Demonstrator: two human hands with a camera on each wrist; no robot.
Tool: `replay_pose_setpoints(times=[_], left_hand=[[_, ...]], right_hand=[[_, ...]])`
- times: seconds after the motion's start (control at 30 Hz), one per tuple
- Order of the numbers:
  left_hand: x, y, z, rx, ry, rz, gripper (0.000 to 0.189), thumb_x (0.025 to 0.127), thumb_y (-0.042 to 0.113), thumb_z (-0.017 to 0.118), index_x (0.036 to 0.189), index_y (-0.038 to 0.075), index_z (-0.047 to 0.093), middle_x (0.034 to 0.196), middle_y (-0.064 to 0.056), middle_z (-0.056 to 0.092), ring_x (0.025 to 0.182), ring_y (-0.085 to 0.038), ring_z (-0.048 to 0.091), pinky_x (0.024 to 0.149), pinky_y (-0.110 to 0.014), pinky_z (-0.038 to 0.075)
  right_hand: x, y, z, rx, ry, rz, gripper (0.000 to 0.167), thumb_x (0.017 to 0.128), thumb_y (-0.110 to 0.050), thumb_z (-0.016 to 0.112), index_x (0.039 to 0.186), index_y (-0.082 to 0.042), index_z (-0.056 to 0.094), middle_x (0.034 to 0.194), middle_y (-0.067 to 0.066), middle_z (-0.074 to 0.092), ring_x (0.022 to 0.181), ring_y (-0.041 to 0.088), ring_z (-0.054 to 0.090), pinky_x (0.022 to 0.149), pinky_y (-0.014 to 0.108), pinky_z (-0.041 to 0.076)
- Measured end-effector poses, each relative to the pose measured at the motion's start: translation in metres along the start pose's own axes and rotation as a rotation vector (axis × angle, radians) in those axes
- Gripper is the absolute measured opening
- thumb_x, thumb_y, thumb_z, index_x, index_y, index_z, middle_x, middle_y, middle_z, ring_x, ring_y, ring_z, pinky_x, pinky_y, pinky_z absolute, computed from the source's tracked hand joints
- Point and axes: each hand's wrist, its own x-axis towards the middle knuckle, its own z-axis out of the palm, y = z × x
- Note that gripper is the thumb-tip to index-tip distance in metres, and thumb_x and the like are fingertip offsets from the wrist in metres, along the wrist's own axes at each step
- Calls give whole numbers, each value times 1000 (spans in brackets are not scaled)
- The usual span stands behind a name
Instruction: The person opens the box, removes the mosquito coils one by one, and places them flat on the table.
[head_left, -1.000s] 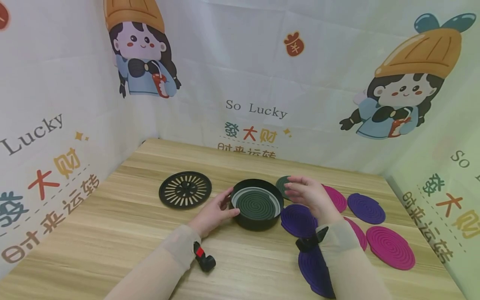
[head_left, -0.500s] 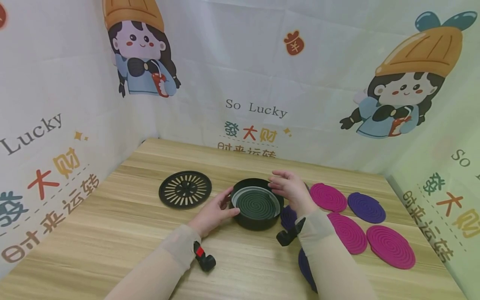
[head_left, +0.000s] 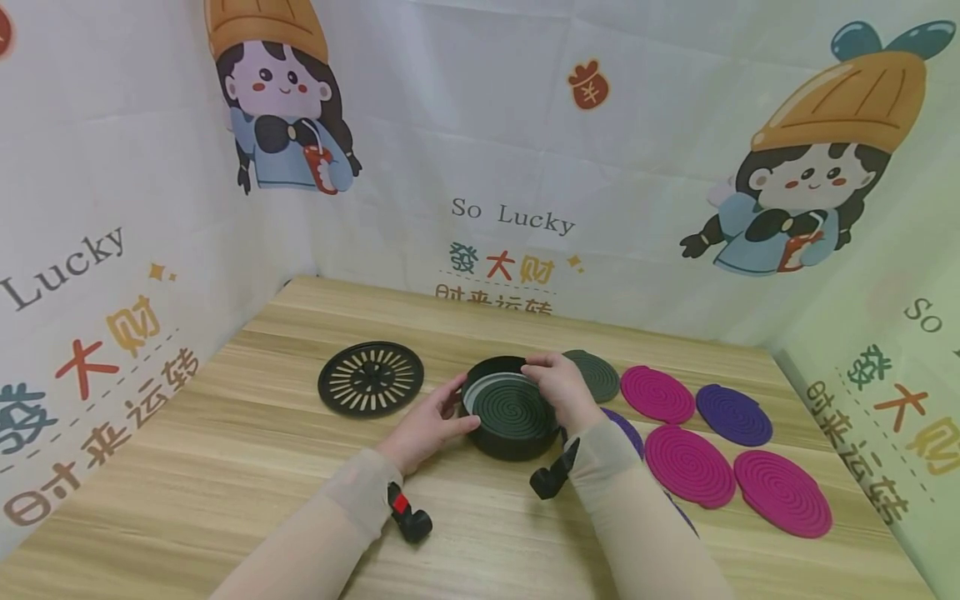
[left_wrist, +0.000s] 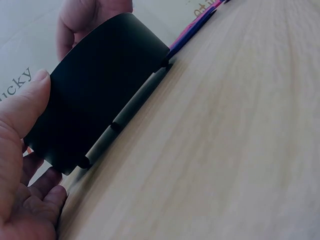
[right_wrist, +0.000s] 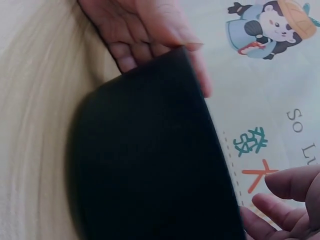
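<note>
A black round tin (head_left: 510, 446) stands on the table with a green mosquito coil (head_left: 513, 408) lying flat in it. My left hand (head_left: 423, 429) grips the tin's left side, its thumb at the rim and the fingers low on the wall, as the left wrist view shows. At the far right rim, my right hand (head_left: 564, 392) has bent fingers reaching over the edge. In the right wrist view the tin hides those fingertips; I cannot tell whether they pinch anything. A pale grey ring (head_left: 477, 392) shows inside the tin beside the coil.
A black slotted lid (head_left: 371, 377) with a centre knob lies left of the tin. On the right are another green coil (head_left: 596, 377), pink coils (head_left: 690, 465) and purple coils (head_left: 733, 415), some partly covered by my right arm. Printed cloth (head_left: 637, 208) stands around the table.
My right hand has moved left from above the coils to the tin's far right rim. The coil now covers the ring's right side, with grey showing at upper left. My left hand stays put.
</note>
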Motion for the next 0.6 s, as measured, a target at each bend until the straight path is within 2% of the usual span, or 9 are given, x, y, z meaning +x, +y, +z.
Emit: replay_pose_setpoints(times=[0.17, 0.43, 0.6], left_hand=[[0, 0, 0, -9, -10, -5, 82, 85, 14, 74, 152, 9, 27, 154, -16, 30, 142, -30, 24, 117, -41, 20], [2, -2, -2, -8, -34, -12, 83, 86, 12, 73, 153, 8, 24, 155, -18, 26, 143, -31, 21, 117, -41, 19], [-6, 12, -2, -14, -51, -22, 82, 87, 8, 71, 152, 4, 22, 155, -20, 25, 143, -32, 20, 117, -42, 20]], right_hand=[[0, 2, 4, -51, 21, 10, 36, 95, -14, 57, 128, 3, 56, 137, 21, 48, 129, 38, 40, 110, 52, 31], [0, 3, 8, -64, 43, 18, 33, 95, -14, 57, 123, 5, 58, 133, 22, 50, 126, 38, 43, 108, 52, 33], [1, 5, 10, -44, 36, 22, 33, 95, -13, 58, 123, 4, 58, 132, 22, 51, 124, 37, 44, 107, 50, 35]])
